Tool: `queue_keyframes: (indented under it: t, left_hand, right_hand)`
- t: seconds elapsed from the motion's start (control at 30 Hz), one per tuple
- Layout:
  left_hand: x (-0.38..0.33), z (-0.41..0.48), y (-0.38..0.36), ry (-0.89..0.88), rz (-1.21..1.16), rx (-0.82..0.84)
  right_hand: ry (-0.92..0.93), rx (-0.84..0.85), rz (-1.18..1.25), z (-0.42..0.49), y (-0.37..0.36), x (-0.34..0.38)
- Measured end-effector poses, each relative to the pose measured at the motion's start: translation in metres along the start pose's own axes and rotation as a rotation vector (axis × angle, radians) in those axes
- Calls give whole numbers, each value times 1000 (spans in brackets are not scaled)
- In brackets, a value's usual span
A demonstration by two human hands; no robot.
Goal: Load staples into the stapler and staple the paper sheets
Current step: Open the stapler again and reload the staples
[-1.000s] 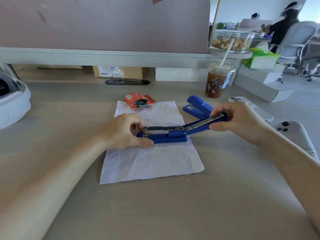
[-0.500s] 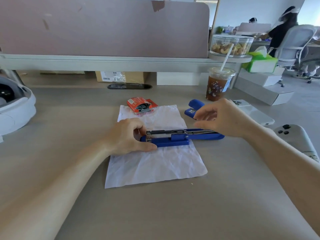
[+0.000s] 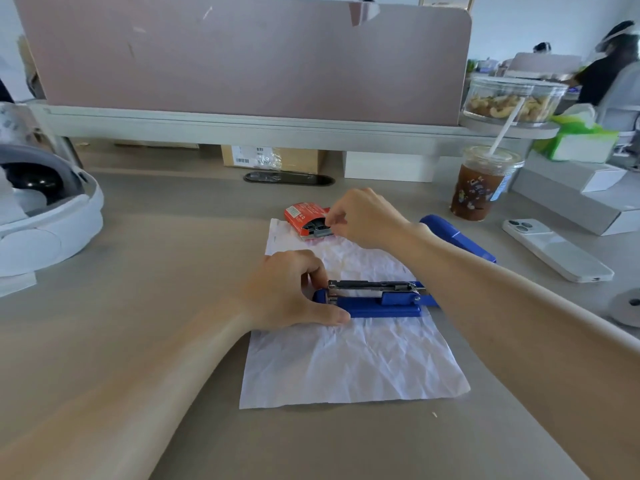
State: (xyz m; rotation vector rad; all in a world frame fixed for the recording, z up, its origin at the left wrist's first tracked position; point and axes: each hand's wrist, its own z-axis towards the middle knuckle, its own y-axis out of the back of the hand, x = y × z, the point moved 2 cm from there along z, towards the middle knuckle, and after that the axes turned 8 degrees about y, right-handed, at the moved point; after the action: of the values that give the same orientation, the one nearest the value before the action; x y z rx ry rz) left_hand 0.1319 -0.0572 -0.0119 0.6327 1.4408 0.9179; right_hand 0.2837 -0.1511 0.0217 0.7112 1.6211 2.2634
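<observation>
While left hand steadies stapler, crumpled paper

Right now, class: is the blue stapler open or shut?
Open. The stapler lies on the paper, its blue top swung back flat, its metal staple channel bared; the left hand steadies it.

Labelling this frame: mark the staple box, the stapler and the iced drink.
staple box [image 3: 300,216], head view, on its red top face.
stapler [image 3: 381,308], head view, on its blue base.
iced drink [image 3: 476,188], head view, on the cup's brown side.
</observation>
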Motion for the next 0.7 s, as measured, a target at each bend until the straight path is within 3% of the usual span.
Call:
queue_keyframes:
  t: [0.7]
  left_hand:
    - [3,0,-1,-36,-45,-5]
  right_hand:
    - [75,76,-160,1,-8,3]
